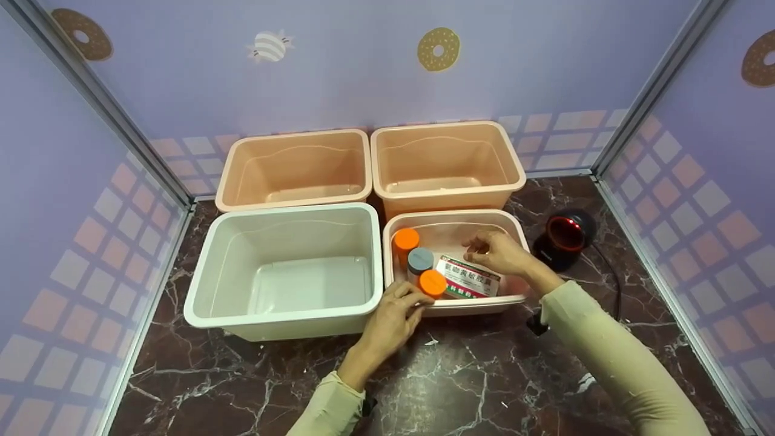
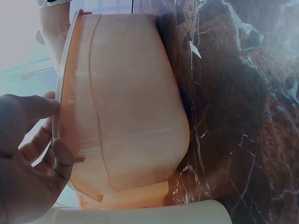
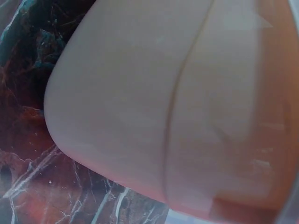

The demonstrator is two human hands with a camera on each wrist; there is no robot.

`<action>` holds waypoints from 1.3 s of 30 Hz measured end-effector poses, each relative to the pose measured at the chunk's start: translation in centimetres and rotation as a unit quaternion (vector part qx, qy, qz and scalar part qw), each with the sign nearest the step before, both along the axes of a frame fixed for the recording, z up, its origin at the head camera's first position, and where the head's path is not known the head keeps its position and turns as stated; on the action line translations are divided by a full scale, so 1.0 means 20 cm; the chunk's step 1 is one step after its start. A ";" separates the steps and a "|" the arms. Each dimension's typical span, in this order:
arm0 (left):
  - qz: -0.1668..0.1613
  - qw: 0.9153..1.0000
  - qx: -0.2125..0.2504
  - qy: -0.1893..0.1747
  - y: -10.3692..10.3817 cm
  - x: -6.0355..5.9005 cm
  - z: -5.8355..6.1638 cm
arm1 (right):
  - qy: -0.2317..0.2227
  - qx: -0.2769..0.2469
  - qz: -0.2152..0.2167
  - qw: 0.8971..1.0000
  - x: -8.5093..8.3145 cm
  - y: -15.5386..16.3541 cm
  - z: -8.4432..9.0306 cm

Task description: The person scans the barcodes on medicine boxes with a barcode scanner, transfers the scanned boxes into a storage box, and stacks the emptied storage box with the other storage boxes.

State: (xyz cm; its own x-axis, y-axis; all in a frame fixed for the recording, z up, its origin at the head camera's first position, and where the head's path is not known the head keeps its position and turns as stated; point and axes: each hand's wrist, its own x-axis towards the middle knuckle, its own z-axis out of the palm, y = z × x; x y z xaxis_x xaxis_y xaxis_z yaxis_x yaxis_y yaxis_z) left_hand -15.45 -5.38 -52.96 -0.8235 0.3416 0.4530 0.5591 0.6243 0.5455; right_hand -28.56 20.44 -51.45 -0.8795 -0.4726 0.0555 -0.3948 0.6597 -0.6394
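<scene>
A small pale pink bin (image 1: 484, 307) holds two orange-capped bottles (image 1: 406, 240), a bottle with a grey-blue cap (image 1: 420, 260) and a white medicine box (image 1: 463, 280) with green and red bands. My left hand (image 1: 390, 316) grips the bin's front left rim, close to the nearer orange cap (image 1: 433, 283). Thumb and fingers pinch that rim in the left wrist view. Inside the bin, my right hand (image 1: 499, 252) hovers over the box's upper edge, fingers loosely bent and apparently holding nothing. Only the bin's outer wall (image 3: 121, 102) and the tabletop show in the right wrist view.
A larger pale green bin (image 1: 284, 322) stands directly left. Two peach bins (image 1: 293, 140) (image 1: 448, 126) stand behind, against the patterned wall. A black scanner-like device (image 1: 563, 239) with red lights and a cable sits to the right on the dark marble-patterned tabletop (image 1: 460, 381).
</scene>
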 end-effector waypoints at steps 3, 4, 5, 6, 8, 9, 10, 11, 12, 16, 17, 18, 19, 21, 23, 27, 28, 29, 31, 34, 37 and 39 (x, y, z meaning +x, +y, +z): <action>0.000 1.000 0.001 -0.004 0.00 0.00 0.00 | -0.009 -0.003 -0.001 1.000 0.01 0.00 -0.01; 0.001 1.000 0.001 -0.006 0.00 0.00 0.00 | -0.011 -0.002 -0.001 1.000 0.01 0.00 -0.02; 0.001 1.000 0.000 -0.008 0.00 0.00 0.01 | -0.012 0.000 -0.001 1.000 0.01 0.00 -0.02; 0.000 1.000 0.000 -0.009 0.00 0.00 0.01 | -0.013 0.000 -0.001 1.000 0.01 0.00 -0.02; 0.000 1.000 -0.001 -0.011 0.00 0.00 0.01 | -0.014 0.001 -0.001 1.000 0.01 0.00 -0.03; 0.000 1.000 -0.001 -0.011 0.00 0.00 0.01 | -0.017 0.001 -0.001 1.000 0.00 0.00 -0.04; -0.001 1.000 0.000 -0.010 0.00 0.00 0.01 | -0.019 0.000 -0.001 1.000 0.00 0.00 -0.04; -0.002 1.000 0.000 -0.009 0.00 0.00 0.01 | -0.021 0.000 -0.002 1.000 0.00 0.00 -0.05; -0.003 1.000 0.000 -0.008 0.00 0.00 0.01 | -0.025 -0.001 -0.003 1.000 0.00 0.00 -0.05; -0.006 1.000 0.001 0.002 0.00 0.00 0.01 | -0.042 -0.003 -0.006 0.999 0.00 0.00 -0.07; -0.006 1.000 0.001 0.004 0.00 0.00 0.01 | -0.045 -0.002 -0.007 0.999 0.00 0.00 -0.07; -0.007 1.000 0.000 0.007 0.00 0.00 0.01 | -0.050 -0.003 -0.009 0.999 0.00 0.00 -0.07; -0.007 1.000 0.000 0.009 0.00 0.00 0.01 | -0.053 -0.004 -0.010 0.999 0.00 0.00 -0.07; -0.006 1.000 0.000 0.014 0.00 0.00 0.01 | -0.059 -0.006 -0.012 0.998 0.00 0.00 -0.07; -0.005 1.000 0.001 0.018 0.00 0.00 0.01 | -0.064 -0.006 -0.014 0.998 0.00 0.00 -0.07; -0.005 1.000 0.005 0.019 0.00 0.00 0.01 | -0.081 -0.003 -0.018 0.997 -0.01 0.00 -0.08; -0.005 1.000 0.005 0.020 0.00 0.00 0.01 | -0.084 -0.001 -0.016 0.996 -0.01 0.00 -0.08; -0.005 1.000 0.005 0.020 0.00 0.00 0.00 | -0.087 0.002 -0.015 0.996 -0.01 0.00 -0.08; -0.005 1.000 0.004 0.022 0.00 0.00 0.00 | -0.088 0.012 -0.010 0.996 -0.01 0.00 -0.09; -0.005 1.000 0.003 0.023 0.00 0.00 0.00 | -0.084 0.028 0.002 0.996 -0.02 0.01 -0.10; -0.006 1.000 0.001 0.018 0.00 0.00 0.01 | -0.090 0.035 0.007 0.995 -0.02 0.01 -0.11; -0.004 1.000 -0.002 0.013 0.00 0.00 0.01 | -0.097 0.033 0.009 0.995 -0.02 0.01 -0.11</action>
